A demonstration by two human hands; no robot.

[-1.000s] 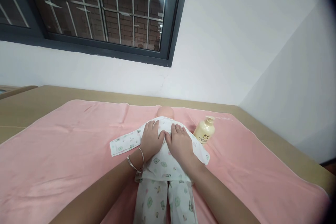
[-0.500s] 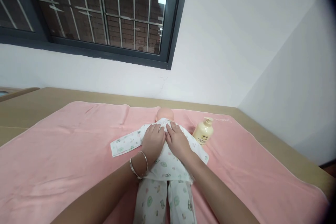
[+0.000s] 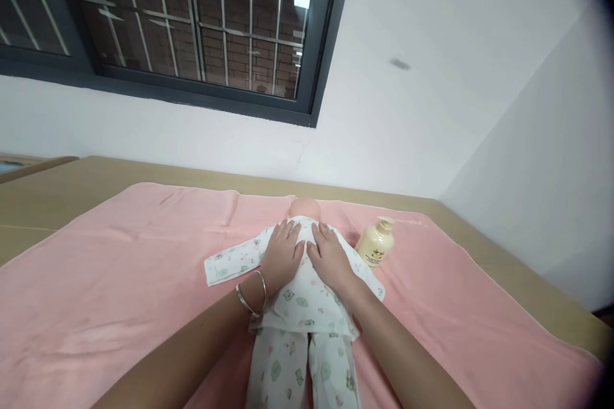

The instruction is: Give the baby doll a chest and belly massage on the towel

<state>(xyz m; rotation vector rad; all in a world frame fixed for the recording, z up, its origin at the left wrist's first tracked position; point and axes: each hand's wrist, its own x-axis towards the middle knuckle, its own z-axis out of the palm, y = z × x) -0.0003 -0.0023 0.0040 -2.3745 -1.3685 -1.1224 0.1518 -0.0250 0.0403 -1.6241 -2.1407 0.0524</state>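
Observation:
A baby doll (image 3: 306, 209) lies on a pink blanket (image 3: 144, 281), the bare crown of its head toward the wall. It wears a white printed top (image 3: 307, 297) and matching trousers (image 3: 277, 367). My left hand (image 3: 283, 254) rests flat on the upper part of the top, fingers stretched out, two bracelets at the wrist. Beside it, my right hand (image 3: 330, 259) lies flat on the other side of the top. A small gap separates the two hands. Both are empty. The doll's left sleeve stretches out sideways; the right one is partly hidden by my right arm.
A cream pump bottle (image 3: 376, 243) stands on the blanket right of the doll. The blanket covers a tan surface (image 3: 110, 169) that meets a white wall (image 3: 384, 108). Above is a dark-framed window (image 3: 201, 25) with bars.
My hands have moved slightly apart on the doll's upper body, with the fingers still laid flat. The whole view has shifted a little.

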